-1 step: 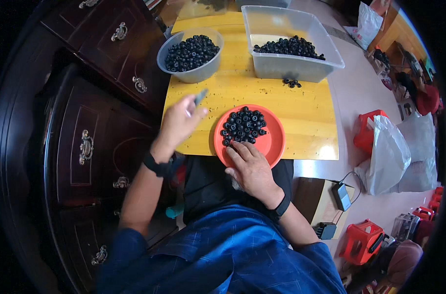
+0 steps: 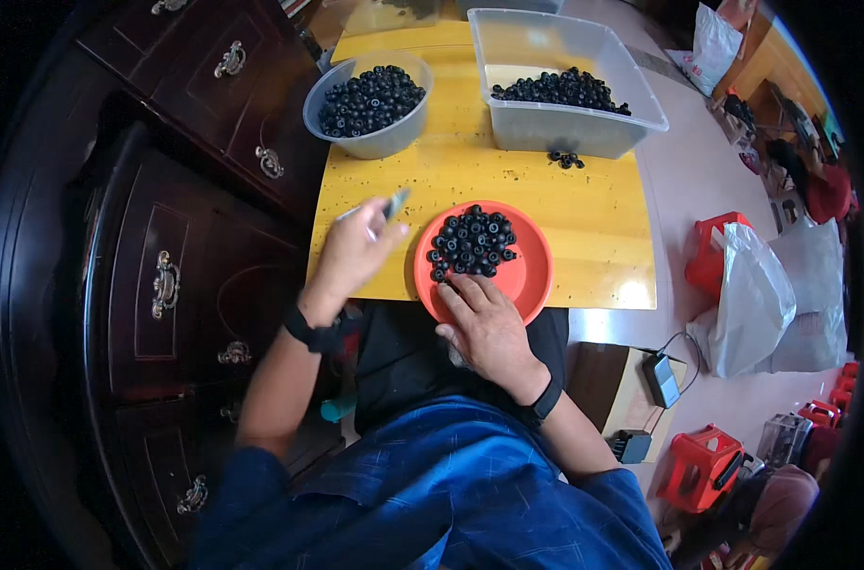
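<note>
- Grip of L hand: closed on a slim tool, gray-green end poking out past the fingers; too blurred to tell exact kind. Over the table, left of the plate & apart from it.
- R hand: laid over near rim of the orange-red round plate, fingertips at near edge of the bead pile. Can't tell if it pinches rim or a bead, or just rests.
- Black hollow beads: heaped in plate, mostly center-left; bare patch on R side.
- Tip risk: plate's near rim juts past table edge, above the lap. Hard press there could prob. lever it up & dump beads in lap or on floor.
- Roll risk: beads look roundish, plate wall looks low; a quick finger sweep might flick some out.
- Slip risk: if tool's end is sharp (can't confirm), a skid off a small bead could nick R fingers.
- Mix-up risk: loose beads sit just beside rect. tub; a bump could scatter them, maybe toward oval tub.
</note>
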The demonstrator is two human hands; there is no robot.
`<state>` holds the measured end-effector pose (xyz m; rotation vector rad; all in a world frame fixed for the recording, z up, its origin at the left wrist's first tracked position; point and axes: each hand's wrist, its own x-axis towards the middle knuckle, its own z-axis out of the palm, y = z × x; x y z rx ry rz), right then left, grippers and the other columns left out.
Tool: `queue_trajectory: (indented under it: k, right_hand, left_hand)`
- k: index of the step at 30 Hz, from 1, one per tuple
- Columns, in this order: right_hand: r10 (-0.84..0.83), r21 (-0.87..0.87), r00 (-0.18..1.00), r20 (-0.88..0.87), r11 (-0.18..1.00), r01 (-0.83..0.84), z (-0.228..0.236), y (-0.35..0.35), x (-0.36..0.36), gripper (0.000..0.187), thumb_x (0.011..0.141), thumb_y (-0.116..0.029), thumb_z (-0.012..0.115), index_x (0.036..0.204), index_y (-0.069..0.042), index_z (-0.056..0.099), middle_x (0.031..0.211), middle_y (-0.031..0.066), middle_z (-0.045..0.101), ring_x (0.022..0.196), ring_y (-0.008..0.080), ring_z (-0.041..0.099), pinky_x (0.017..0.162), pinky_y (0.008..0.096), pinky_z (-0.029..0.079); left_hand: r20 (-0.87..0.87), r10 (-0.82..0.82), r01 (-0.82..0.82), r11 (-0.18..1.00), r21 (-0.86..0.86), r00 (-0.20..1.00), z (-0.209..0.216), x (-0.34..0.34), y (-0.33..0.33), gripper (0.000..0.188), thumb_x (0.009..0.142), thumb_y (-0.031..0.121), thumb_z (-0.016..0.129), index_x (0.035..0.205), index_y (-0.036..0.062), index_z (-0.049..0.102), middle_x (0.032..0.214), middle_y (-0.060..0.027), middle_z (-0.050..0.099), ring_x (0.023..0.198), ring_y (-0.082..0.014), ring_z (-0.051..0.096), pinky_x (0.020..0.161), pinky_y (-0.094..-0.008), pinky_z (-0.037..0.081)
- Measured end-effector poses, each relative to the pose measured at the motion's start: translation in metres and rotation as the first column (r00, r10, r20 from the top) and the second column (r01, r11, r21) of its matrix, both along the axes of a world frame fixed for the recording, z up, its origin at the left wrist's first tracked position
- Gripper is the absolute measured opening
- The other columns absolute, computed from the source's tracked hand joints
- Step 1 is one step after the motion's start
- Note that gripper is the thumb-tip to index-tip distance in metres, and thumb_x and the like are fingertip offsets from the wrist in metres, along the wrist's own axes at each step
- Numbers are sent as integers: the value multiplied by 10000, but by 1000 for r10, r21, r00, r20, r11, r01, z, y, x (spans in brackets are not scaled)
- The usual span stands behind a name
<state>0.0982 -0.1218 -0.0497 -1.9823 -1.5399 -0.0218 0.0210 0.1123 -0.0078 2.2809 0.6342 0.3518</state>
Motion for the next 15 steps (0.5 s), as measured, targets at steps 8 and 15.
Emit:
queue_trajectory:
  k: [8,15]
  right_hand:
    - [-52,-61,997,56,997,55,0,5,-2,564,884,-355,666,1332,-38,538,1288,154,546,1166,339,541,926,438,493]
    - [4,-122,999,44,993,2,-3,6,-5,461,888,-356,664,1230,-57,582,1188,154,570,1099,321,563,858,424,514]
  left_hand:
    - [-78,15,-35,966,-256,997,-40,-26,-45,453,907,149,708,1274,-65,551,1005,-88,674,914,-126,633,796,-292,516]
    - [41,22,-10,963,-270,999,-66,-28,-46,408,910,131,689,1247,-60,560,1100,-153,707,1066,-199,682,851,-334,543]
